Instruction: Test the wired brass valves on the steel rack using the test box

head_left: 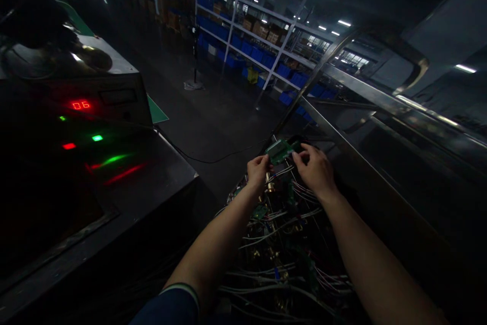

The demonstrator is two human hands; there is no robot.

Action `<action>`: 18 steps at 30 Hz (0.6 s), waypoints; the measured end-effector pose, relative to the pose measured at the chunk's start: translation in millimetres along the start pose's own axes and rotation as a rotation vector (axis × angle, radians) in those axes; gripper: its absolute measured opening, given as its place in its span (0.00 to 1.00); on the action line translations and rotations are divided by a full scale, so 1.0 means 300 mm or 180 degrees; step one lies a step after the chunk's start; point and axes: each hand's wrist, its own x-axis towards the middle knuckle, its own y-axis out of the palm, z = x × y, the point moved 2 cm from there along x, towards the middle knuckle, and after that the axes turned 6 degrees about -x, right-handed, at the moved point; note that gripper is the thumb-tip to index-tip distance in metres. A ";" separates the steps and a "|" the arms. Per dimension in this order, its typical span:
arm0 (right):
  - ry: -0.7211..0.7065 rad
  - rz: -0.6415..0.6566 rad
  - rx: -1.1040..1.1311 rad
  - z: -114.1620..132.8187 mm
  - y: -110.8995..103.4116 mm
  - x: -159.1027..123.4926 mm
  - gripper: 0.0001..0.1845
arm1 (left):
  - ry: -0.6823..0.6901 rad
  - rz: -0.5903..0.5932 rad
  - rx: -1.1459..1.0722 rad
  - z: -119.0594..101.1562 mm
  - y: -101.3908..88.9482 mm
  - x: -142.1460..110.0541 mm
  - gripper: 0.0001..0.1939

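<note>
A green circuit board (279, 150) with a grey rectangular display is held up between my two hands. My left hand (258, 169) pinches its left edge with the fingertips. On the right, my right hand (314, 168) grips the board's other end between thumb and fingers. Below the board lie several brass-coloured fittings (270, 183) with more green boards (260, 212) among them. White wires (266, 236) run across this pile, and thinner coloured ones show near my right forearm. Much of the pile is dark, so its single parts are hard to make out.
At the left stands a metal machine (125, 92) with a lit red display reading 06 and glowing buttons. A metal frame with a tubular handle (414, 74) rises at the right. Shelves (247, 36) with blue bins stand across the floor (216, 112).
</note>
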 end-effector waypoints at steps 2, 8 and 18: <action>0.0226 0.0028 0.0289 0.004 -0.063 -0.037 0.19 | -0.0086 -0.0005 0.0043 -0.010 -0.028 -0.010 0.08; 0.0613 0.0425 0.1368 0.030 -0.423 -0.355 0.15 | -0.0763 -0.0331 0.0586 0.016 -0.217 -0.164 0.03; 0.2631 0.2901 0.2106 0.004 -0.738 -1.287 0.21 | -0.3728 0.3566 0.2408 0.203 -0.413 -0.778 0.19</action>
